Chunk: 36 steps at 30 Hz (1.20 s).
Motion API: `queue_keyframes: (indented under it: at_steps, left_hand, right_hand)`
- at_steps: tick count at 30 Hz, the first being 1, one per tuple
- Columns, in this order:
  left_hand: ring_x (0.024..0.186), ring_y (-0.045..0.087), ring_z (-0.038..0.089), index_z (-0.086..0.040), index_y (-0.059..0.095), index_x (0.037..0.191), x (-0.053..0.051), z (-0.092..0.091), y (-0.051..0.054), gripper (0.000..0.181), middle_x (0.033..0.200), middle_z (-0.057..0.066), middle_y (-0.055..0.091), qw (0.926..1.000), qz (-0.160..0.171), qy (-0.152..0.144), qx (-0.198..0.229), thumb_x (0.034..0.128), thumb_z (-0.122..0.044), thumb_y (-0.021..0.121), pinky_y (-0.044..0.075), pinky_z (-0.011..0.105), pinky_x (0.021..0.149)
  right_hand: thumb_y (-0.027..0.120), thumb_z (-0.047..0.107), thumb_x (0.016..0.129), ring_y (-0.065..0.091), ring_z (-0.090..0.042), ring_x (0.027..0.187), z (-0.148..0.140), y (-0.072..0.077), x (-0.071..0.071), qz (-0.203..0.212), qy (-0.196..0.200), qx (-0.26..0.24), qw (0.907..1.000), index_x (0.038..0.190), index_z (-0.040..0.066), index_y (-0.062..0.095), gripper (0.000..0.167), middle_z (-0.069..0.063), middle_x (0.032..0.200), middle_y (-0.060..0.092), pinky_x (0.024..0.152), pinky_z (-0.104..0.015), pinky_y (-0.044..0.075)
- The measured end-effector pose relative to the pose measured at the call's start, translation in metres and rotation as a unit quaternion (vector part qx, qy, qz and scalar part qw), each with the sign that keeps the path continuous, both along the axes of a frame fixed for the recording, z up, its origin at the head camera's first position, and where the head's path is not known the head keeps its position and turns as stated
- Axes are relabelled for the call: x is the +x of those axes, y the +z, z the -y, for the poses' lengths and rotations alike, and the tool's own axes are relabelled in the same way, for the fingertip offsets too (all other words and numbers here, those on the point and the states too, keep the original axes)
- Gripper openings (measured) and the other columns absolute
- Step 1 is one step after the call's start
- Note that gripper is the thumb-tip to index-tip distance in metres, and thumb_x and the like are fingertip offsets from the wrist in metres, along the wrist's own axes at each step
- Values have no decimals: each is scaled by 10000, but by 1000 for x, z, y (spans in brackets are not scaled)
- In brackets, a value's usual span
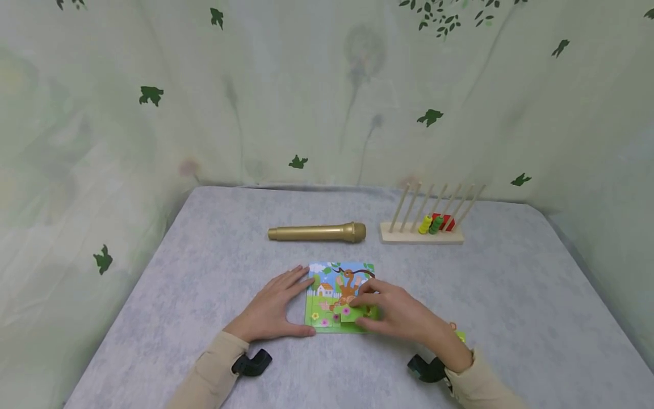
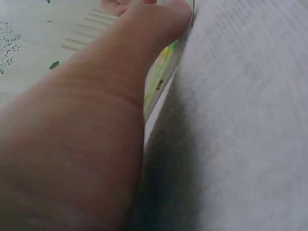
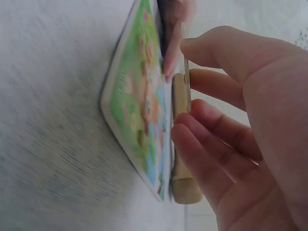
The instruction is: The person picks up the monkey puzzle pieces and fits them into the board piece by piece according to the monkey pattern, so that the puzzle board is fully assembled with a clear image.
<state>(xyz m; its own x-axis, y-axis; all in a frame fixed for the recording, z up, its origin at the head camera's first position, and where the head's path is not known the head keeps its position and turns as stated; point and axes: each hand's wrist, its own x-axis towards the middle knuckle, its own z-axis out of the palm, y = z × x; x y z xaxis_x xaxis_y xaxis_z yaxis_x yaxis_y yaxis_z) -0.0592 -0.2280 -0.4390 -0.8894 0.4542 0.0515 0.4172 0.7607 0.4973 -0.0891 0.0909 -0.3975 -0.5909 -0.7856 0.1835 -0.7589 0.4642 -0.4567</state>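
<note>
A square jigsaw puzzle board (image 1: 325,291) with a monkey, a small house and flowers lies on the table. My left hand (image 1: 278,304) is spread at its left side, thumb on the lower left corner and fingertips at the left edge. Over the board's lower right, my right hand (image 1: 395,311) pinches a green puzzle piece (image 1: 350,315) with a pink flower. Seen edge-on in the right wrist view, this thin piece (image 3: 186,89) is held between thumb and fingers, above the board (image 3: 126,91). The left wrist view shows mostly forearm and thumb, with a strip of the board (image 2: 161,79).
Behind the board lies a gold microphone (image 1: 317,233). To its right stands a wooden peg rack (image 1: 421,240) with yellow, green and red pieces. Another printed piece (image 1: 461,336) lies partly hidden beside my right wrist. A leaf-patterned cloth (image 1: 306,102) hangs behind the grey-covered table (image 1: 204,238).
</note>
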Motion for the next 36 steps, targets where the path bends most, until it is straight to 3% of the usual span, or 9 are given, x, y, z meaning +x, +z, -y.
queue_keyframes:
  at_steps: [10, 19, 27, 36]
  left_hand:
    - [1580, 223, 291, -194, 418, 1596, -1, 1, -1, 1093, 1714, 9, 245, 10000, 74, 57, -36, 742, -799, 733, 268, 581, 1258]
    - [1569, 252, 316, -192, 440, 1585, -2, 0, -2, 1082, 1707, 20, 268, 10000, -60, 46, -7, 740, -805, 729, 293, 593, 1244]
    - [1571, 249, 313, -185, 441, 1583, -3, 0, -3, 1069, 1707, 25, 267, 10000, -74, 9, 33, 752, -790, 733, 281, 592, 1250]
    - [1563, 264, 335, -172, 451, 1577, -1, 0, -3, 1055, 1703, 39, 277, 9999, -143, -28, 11, 763, -783, 730, 284, 599, 1246]
  right_hand:
    - [788, 194, 923, 625, -72, 983, 11, -21, 1, -106, 77, -465, 9988, 1010, 211, 775, 90, 81, 1109, 661, 824, -246, 579]
    - [805, 220, 914, 595, -101, 1147, 11, -28, -2, -132, 42, -380, 9992, 1219, 183, 722, 319, 70, 1277, 661, 905, -299, 571]
    - [793, 201, 926, 614, -111, 1138, 10, -29, -3, -55, -21, -366, 9993, 1217, 188, 747, 295, 47, 1282, 686, 895, -299, 578]
    - [761, 245, 952, 633, -91, 1050, 11, -33, -1, -582, 166, -342, 9976, 1170, 227, 791, 221, 37, 1222, 710, 826, -241, 575]
